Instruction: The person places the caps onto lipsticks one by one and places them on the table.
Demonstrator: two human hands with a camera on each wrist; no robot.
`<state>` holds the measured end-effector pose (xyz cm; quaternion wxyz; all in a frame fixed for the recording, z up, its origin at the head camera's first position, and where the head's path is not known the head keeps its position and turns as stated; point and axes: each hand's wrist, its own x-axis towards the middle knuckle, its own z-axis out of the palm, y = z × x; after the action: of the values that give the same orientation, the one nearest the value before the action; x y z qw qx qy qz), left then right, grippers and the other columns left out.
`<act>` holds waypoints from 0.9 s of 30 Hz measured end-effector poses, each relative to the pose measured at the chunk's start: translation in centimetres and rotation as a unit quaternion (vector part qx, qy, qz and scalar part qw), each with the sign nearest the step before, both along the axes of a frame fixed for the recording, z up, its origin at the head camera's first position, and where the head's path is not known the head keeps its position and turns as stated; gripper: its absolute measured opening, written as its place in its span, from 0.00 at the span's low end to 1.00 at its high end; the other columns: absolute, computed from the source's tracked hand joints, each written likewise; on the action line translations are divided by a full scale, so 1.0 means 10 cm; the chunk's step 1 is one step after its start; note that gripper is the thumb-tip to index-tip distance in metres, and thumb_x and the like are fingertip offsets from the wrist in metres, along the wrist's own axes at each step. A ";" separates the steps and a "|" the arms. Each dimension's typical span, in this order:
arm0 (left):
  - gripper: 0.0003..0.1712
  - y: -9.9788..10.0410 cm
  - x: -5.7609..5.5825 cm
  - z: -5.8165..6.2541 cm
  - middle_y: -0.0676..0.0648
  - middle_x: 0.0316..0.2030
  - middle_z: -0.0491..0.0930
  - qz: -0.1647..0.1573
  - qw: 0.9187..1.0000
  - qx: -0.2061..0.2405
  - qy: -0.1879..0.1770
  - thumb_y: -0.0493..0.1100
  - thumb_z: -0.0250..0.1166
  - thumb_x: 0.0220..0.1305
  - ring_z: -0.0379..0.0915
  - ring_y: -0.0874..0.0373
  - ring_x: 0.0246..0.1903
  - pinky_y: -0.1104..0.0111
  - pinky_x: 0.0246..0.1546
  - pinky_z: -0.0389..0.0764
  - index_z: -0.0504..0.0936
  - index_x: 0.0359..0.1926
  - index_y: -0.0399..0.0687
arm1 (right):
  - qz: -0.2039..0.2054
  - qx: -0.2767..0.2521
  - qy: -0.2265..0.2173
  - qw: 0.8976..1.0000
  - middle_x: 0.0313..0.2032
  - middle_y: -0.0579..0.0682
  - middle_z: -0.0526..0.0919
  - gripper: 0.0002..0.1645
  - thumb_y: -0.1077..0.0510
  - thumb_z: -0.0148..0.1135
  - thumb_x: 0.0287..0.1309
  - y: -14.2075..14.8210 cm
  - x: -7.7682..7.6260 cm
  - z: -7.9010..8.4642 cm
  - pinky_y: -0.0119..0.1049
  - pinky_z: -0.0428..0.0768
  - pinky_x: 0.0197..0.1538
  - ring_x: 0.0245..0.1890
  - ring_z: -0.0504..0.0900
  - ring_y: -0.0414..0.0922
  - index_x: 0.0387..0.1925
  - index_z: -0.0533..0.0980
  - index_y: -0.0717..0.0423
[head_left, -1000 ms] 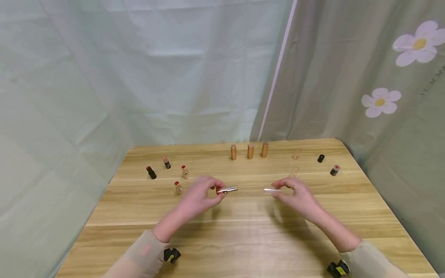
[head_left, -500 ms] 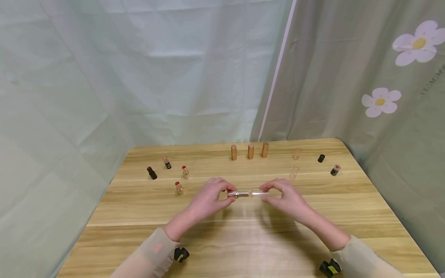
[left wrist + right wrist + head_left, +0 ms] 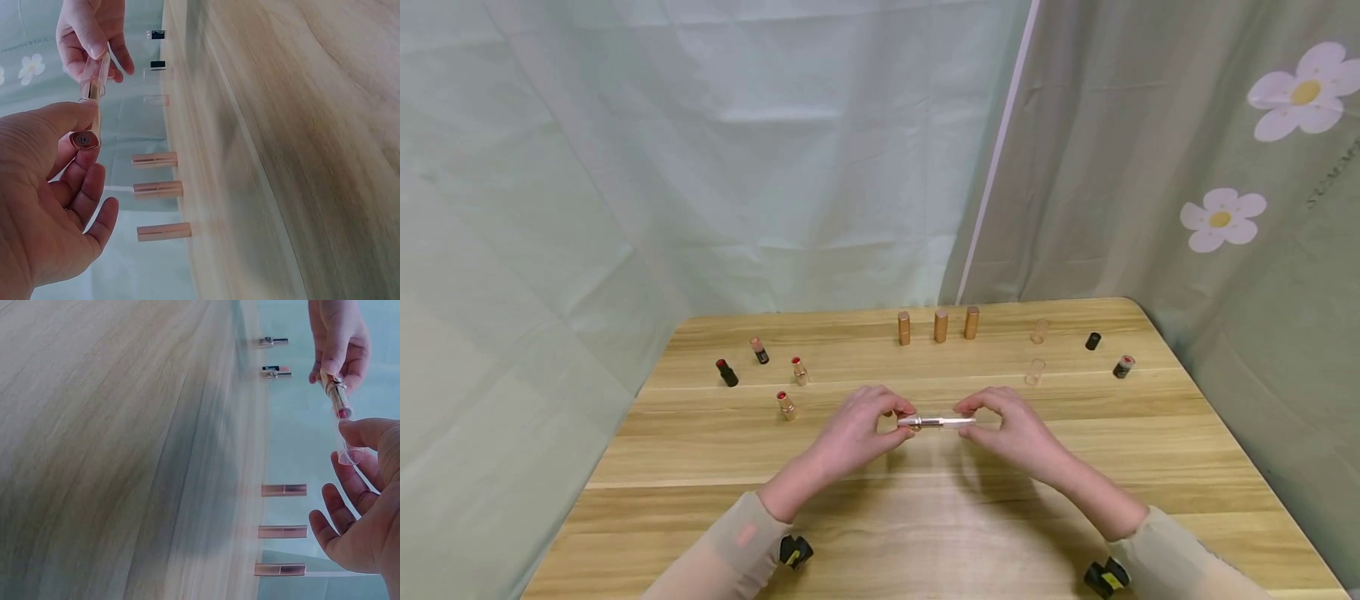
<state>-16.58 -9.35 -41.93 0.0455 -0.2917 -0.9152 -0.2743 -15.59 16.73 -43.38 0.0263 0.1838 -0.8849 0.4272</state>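
Observation:
My left hand pinches the base of a shiny gold lipstick, held level above the middle of the table. My right hand pinches a clear lipstick cap by its closed end. The cap's mouth is over the lipstick's front end, the two in one line. In the right wrist view the red tip of the lipstick shows at the clear cap. In the left wrist view the round bottom of the base faces the camera, between thumb and fingers.
Several uncapped lipsticks stand at the left, among them a black one and a gold one. Three closed copper lipsticks stand at the back. At the right are clear caps, a black cap and a small dark-and-clear piece.
Both hands have come together over the table's middle. The clear cap, apart from the lipstick a second ago, has moved left onto its front end.

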 end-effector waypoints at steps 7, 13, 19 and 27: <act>0.13 0.04 0.02 -0.01 0.65 0.39 0.75 -0.006 1.000 0.007 -0.016 0.55 0.67 0.55 0.67 0.65 0.41 0.66 0.42 0.71 0.81 0.42 0.64 | 0.012 -0.008 -0.007 1.000 0.40 0.31 0.77 0.14 0.48 0.70 0.48 -0.07 0.01 0.00 0.50 0.71 0.49 0.45 0.71 0.36 0.39 0.79 0.33; 0.13 0.06 0.03 -0.02 0.66 0.38 0.75 -0.009 1.000 0.013 -0.023 0.54 0.68 0.55 0.65 0.67 0.39 0.68 0.39 0.70 0.81 0.42 0.65 | 0.022 -0.012 0.004 1.000 0.40 0.31 0.77 0.14 0.49 0.71 0.48 -0.11 0.00 -0.02 0.50 0.72 0.49 0.45 0.70 0.35 0.38 0.79 0.31; 0.13 0.06 0.02 -0.04 0.66 0.39 0.75 -0.010 0.999 0.019 -0.026 0.55 0.67 0.55 0.65 0.68 0.39 0.69 0.39 0.71 0.81 0.42 0.66 | 0.023 -0.009 0.008 1.000 0.39 0.31 0.77 0.14 0.51 0.70 0.48 -0.13 0.01 -0.04 0.50 0.72 0.49 0.45 0.71 0.34 0.37 0.78 0.29; 0.13 0.06 0.03 -0.04 0.65 0.39 0.75 -0.011 0.999 0.034 -0.032 0.54 0.67 0.55 0.66 0.68 0.40 0.68 0.40 0.72 0.82 0.42 0.64 | 0.040 -0.022 0.002 0.999 0.39 0.32 0.78 0.13 0.51 0.69 0.50 -0.16 0.01 -0.05 0.50 0.72 0.48 0.44 0.72 0.35 0.40 0.81 0.39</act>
<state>-16.31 -8.74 -42.34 0.0226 -0.2909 -0.9032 -0.3149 -15.49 15.14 -43.87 0.0152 0.2199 -0.8670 0.4468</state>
